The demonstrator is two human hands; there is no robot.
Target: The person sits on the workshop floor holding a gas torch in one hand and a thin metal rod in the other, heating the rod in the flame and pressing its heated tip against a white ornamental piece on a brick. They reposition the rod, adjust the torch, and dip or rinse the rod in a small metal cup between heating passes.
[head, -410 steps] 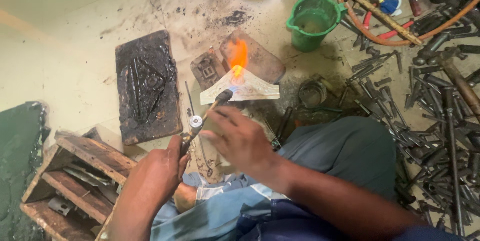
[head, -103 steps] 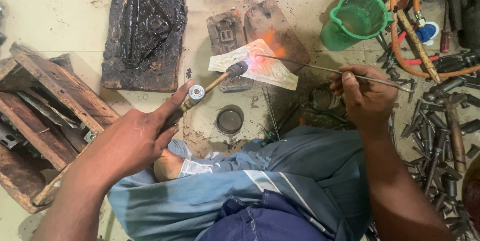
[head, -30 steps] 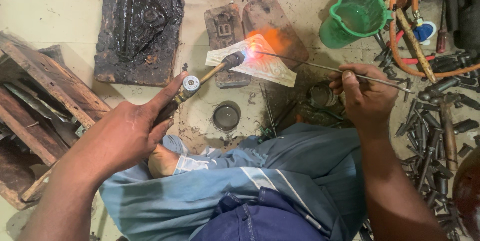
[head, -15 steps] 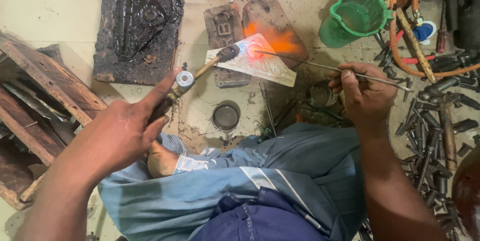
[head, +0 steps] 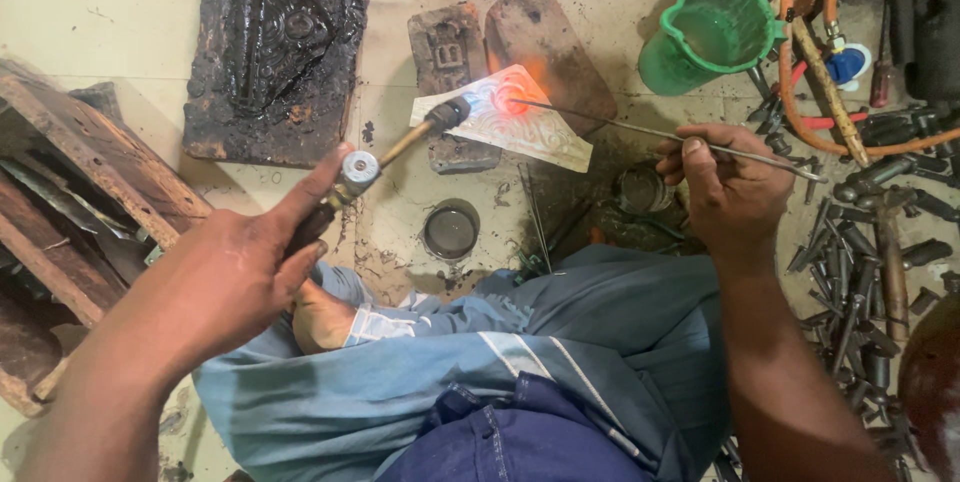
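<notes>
Left hand [head: 225,282]: was clamped round the brass-necked gas torch [head: 400,147], its flame on the far sheet.
Right hand [head: 730,192]: pinched a thin grey metal rod [head: 650,132], tip at the glow.
Workpiece: the embossed silvery metal sheet [head: 520,127] lay across two rust-brown bricks [head: 500,52], glowing orange at one spot.
Technique: best kept the flame steady and fed the rod only into the hot spot.
Near: a small round tin [head: 451,230].
Far right: a green plastic jug [head: 705,37].
</notes>
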